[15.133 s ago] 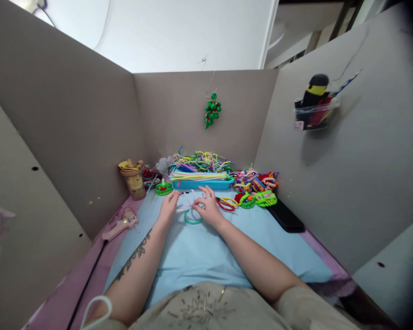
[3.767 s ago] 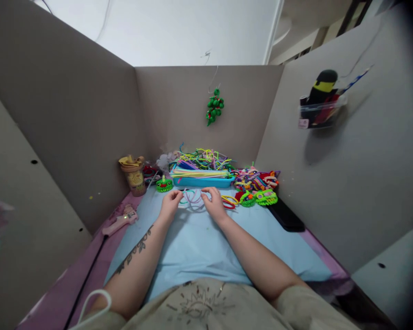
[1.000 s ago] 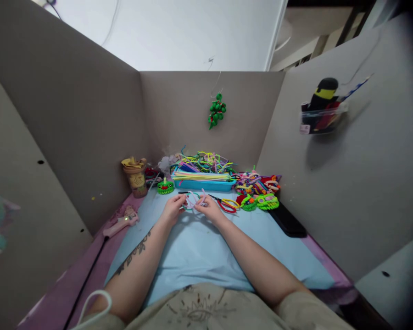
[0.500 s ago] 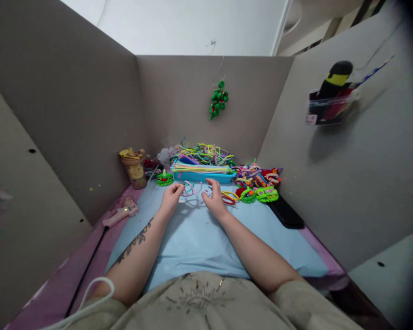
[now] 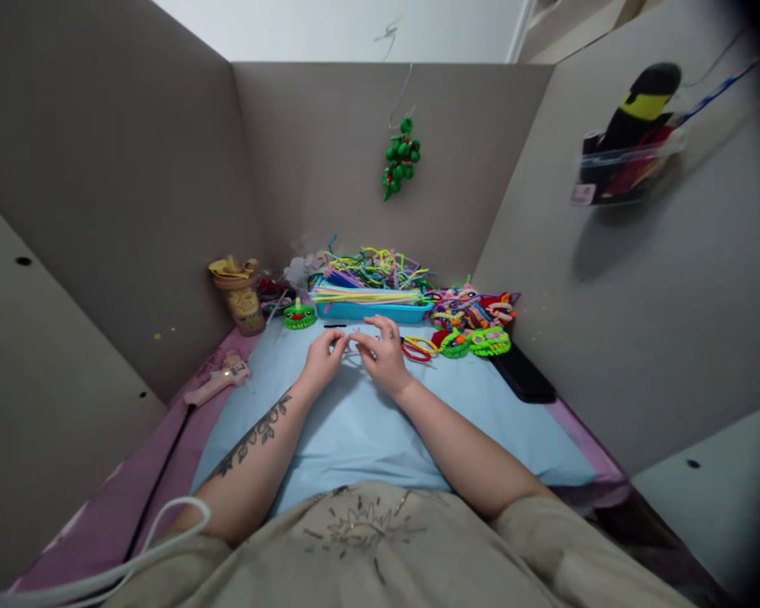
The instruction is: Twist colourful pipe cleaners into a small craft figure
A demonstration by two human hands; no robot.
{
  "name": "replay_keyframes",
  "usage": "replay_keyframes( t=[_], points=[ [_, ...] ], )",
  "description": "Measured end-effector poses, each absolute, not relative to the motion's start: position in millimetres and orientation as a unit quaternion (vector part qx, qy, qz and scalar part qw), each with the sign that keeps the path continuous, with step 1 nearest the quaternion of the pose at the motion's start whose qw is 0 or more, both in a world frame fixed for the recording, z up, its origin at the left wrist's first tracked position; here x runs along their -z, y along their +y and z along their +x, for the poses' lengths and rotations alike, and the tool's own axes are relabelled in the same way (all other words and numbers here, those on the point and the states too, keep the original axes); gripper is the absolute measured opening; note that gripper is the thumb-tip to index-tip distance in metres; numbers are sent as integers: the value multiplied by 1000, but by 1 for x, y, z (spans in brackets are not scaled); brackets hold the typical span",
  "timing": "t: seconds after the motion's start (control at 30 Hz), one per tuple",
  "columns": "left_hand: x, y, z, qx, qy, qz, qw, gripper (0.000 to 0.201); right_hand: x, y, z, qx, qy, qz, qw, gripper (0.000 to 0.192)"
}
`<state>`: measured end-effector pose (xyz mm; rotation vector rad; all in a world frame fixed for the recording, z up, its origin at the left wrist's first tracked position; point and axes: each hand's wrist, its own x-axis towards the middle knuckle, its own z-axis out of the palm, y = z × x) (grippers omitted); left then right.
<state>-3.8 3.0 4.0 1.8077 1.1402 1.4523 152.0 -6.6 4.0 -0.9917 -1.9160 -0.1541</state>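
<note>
Over the blue mat [image 5: 380,447], my two hands meet at the fingertips. My left hand [image 5: 323,359] pinches a thin pink-purple pipe cleaner [image 5: 355,331], mostly hidden by my fingers. Opposite it, my right hand [image 5: 385,361] brings thumb and forefinger together on the same pipe cleaner, its other fingers raised. Red and yellow looped handles [image 5: 419,348], apparently of scissors, lie just right of my right hand. Behind the hands stands a blue tray [image 5: 373,313] heaped with pipe cleaners in many colours.
A green fuzzy figure [image 5: 300,315] sits left of the tray; more colourful ones [image 5: 489,341] are piled at right beside a black flat case [image 5: 524,376]. At left are a glue gun [image 5: 217,382] and a tumbler [image 5: 244,304]. Grey panels surround the table; a green ornament [image 5: 402,159] hangs behind.
My right hand has moved left to meet my left hand, its fingers closing from a spread pose. The pink-purple loop that showed between the hands is now mostly covered. The view has tilted down slightly.
</note>
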Motion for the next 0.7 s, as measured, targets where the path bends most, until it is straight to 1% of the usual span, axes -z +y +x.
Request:
replay_keyframes(
  t=[0.1, 0.23, 0.47, 0.7],
  points=[
    [-2, 2, -1, -522, 422, 691, 267, 17, -4, -6, 152, 60, -790, -401, 459, 30],
    [-2, 1, 0, -519, 431, 672, 304, 13, -4, -5, 152, 48, -792, -405, 454, 32],
    [-1, 1, 1, -528, 431, 657, 324, 14, -2, -5, 152, 49, -784, -416, 458, 25],
    [3, 6, 0, -519, 424, 634, 385, 20, -1, -5, 150, 44, -779, -422, 463, 20]
  ],
)
